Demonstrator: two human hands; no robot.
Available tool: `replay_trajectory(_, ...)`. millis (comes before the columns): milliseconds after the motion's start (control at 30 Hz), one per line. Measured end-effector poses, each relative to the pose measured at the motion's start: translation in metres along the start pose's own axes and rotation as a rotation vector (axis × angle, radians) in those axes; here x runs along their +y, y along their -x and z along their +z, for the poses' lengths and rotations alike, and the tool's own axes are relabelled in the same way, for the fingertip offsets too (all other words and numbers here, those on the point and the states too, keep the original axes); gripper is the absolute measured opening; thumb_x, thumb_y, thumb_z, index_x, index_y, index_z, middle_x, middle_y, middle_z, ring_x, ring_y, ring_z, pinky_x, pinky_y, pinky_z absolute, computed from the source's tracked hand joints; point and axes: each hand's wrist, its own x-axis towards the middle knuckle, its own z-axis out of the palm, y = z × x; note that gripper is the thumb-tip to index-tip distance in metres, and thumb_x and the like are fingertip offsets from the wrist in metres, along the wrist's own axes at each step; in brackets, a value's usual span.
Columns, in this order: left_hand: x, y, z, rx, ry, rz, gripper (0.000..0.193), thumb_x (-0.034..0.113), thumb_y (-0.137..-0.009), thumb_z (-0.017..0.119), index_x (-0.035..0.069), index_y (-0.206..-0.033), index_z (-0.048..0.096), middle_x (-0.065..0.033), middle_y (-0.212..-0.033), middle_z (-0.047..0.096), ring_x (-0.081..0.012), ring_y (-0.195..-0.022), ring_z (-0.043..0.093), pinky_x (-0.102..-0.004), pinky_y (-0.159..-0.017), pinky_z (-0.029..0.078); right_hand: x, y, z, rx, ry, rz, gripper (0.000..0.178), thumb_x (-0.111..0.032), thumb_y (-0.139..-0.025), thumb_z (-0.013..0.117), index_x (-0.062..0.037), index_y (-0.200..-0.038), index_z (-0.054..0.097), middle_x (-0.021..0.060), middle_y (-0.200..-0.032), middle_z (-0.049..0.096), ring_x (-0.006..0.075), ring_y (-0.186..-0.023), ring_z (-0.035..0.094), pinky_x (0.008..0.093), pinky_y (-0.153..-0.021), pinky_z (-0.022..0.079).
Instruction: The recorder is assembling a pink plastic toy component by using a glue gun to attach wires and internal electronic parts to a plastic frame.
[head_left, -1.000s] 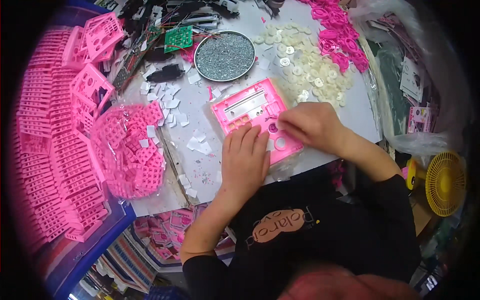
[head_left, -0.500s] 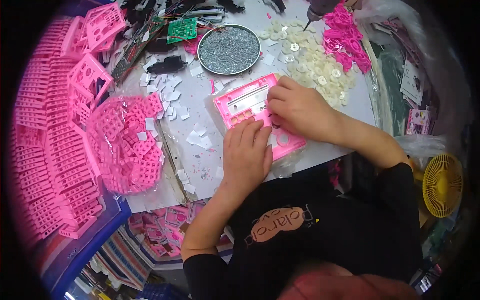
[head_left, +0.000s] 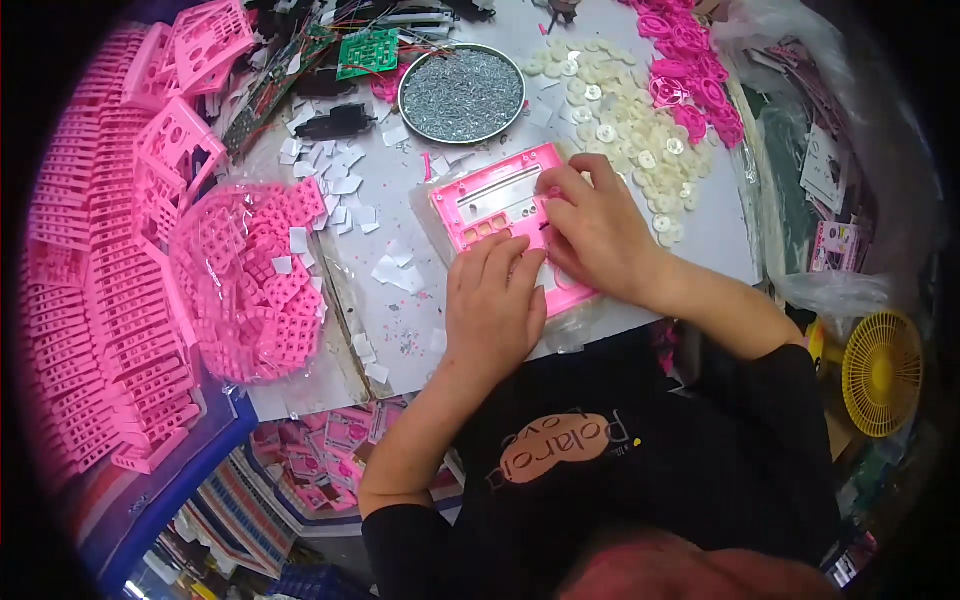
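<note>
A pink plastic casing panel (head_left: 558, 158), with a long slot and round and square cut-outs, lies tilted on the table before me. My left hand (head_left: 492, 300) rests over its near left part, fingers stretched out across the row of small square openings. At the right side of the panel is my right hand (head_left: 605, 232), its thumb and fingers bent together over the surface. A bit of pink shows at those fingertips, too small to name. Clear plastic film (head_left: 572, 332) sticks out from under the panel.
Beyond the panel stands a round dish of small screws (head_left: 462, 95). White round plastic parts (head_left: 640, 140) and pink loops (head_left: 690, 75) lie at the right. Leftward are white paper squares (head_left: 340, 185), a bag of pink button pieces (head_left: 265, 290) and stacked pink casings (head_left: 110, 300).
My right hand has shifted slightly, its fingers lifting and drawing together over the panel. The dark pointed tool at the top has moved up, almost out of view. My left hand stays put.
</note>
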Motion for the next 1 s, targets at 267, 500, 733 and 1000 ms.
replay_trajectory(267,0.000,-0.001,0.001,0.009,-0.014,-0.003,0.042,0.013,-0.076,0.069,0.004,-0.117,0.064,-0.0107,-0.123,0.060,-0.0314,-0.122,0.054,-0.0468,-0.102,0.041,-0.006,0.008,0.013,0.141,0.058,0.134,0.021,-0.012,-0.073,0.074,-0.0044,-0.089,0.064,0.0091,-0.116,0.059,0.0358,-0.109,0.049,0.0465,-0.088,0.047)
replay_trajectory(500,0.002,-0.005,-0.005,-0.025,0.012,0.000,0.040,0.014,-0.078,0.070,0.004,-0.116,0.064,-0.0123,-0.120,0.062,-0.0333,-0.118,0.057,-0.0458,-0.102,0.041,0.008,0.005,-0.009,-0.037,-0.094,0.080,0.021,-0.014,-0.073,0.077,-0.0070,-0.088,0.064,0.0098,-0.118,0.059,0.0353,-0.108,0.049,0.0432,-0.091,0.046)
replay_trajectory(733,-0.061,-0.098,-0.033,0.219,-0.064,-0.195,0.017,0.021,-0.086,0.073,0.007,-0.094,0.071,-0.0088,-0.094,0.069,-0.0279,-0.094,0.064,-0.0411,-0.086,0.046,0.049,-0.034,-0.045,0.380,-0.430,0.110,0.020,-0.017,-0.083,0.078,-0.0076,-0.095,0.066,0.0053,-0.092,0.063,0.0222,-0.090,0.059,0.0328,-0.082,0.046)
replay_trajectory(1000,-0.101,-0.154,-0.017,-0.009,-0.449,-0.015,0.015,0.025,-0.087,0.069,0.012,-0.084,0.075,-0.0052,-0.088,0.070,-0.0268,-0.096,0.064,-0.0505,-0.086,0.041,0.040,-0.129,-0.132,0.816,-1.340,0.362,0.047,-0.014,-0.091,0.074,-0.0030,-0.131,0.051,0.0097,-0.102,0.069,0.0169,-0.084,0.069,0.0284,-0.070,0.054)
